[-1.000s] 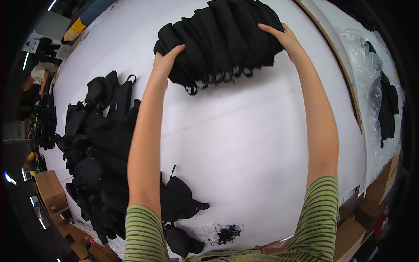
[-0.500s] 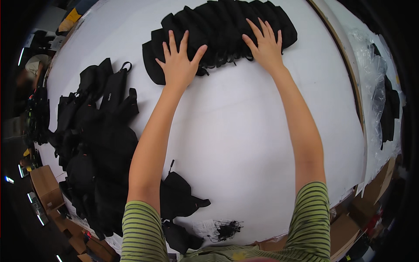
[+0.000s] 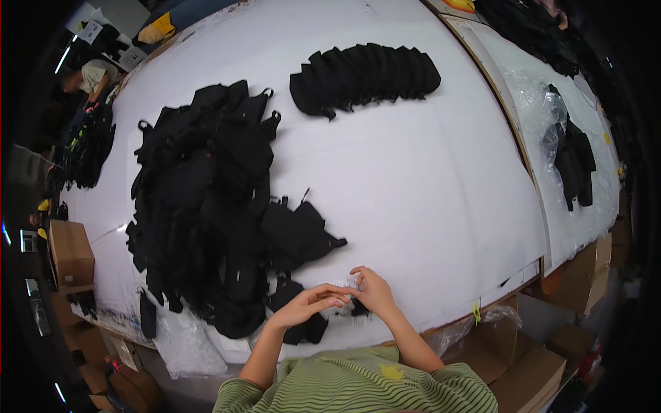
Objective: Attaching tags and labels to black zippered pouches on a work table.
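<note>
dark tangle point(image 3: 359, 308) beside hands point(image 3: 374, 292), black pile point(image 3: 200, 199) to their left

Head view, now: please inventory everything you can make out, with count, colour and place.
Broad flat tabletop: one, white, centre
Heaped fabric pieces: uncounted, black, left of centre
Overlapping fabric row: one, black, far side
Small tangle: one, dark, lower middle, partly hidden
Crumpled plastic sheeting: at least two, clear, lower left and right
Cardboard boxes: several, brown, lower left and right
Cloth-like item: one, yellow, upper left
Co-worker: at least one, pale top, upper left
Striped shirt: one, green, bottom
Left hand: one, bare, lower middle
Right hand: one, bare, lower middle
</note>
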`<state>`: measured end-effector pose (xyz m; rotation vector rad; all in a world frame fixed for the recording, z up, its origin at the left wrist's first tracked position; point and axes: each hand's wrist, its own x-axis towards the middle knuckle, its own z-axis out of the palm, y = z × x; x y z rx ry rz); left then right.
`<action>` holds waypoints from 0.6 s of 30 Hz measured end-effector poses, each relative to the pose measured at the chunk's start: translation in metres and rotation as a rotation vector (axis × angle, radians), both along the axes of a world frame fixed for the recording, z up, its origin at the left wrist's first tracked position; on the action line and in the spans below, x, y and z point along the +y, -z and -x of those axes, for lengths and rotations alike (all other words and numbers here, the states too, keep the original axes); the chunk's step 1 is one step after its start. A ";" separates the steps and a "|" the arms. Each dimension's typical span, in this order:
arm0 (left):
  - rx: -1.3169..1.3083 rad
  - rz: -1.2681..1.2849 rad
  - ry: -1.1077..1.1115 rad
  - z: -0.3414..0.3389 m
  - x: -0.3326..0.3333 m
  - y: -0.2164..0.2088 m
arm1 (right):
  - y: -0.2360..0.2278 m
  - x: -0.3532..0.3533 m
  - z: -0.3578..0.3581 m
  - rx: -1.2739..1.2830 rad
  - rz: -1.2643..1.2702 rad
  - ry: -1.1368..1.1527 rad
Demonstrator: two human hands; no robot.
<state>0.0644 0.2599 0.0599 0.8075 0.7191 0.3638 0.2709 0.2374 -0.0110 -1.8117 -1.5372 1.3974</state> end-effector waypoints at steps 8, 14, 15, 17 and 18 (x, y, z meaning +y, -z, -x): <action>0.092 -0.312 0.162 0.006 -0.112 0.001 | 0.019 -0.035 0.013 -0.270 -0.272 -0.102; 0.358 -0.501 -0.284 0.055 -0.157 0.007 | 0.007 -0.050 0.014 -0.278 -0.382 0.067; 0.438 -0.595 -0.431 0.070 -0.165 0.015 | 0.009 -0.057 0.012 -0.314 -0.420 0.072; 0.554 -0.702 -0.761 0.100 -0.178 0.025 | 0.011 -0.065 0.008 -0.354 -0.458 0.086; 0.700 -0.788 -0.899 0.119 -0.184 0.034 | 0.013 -0.072 0.010 -0.423 -0.632 0.029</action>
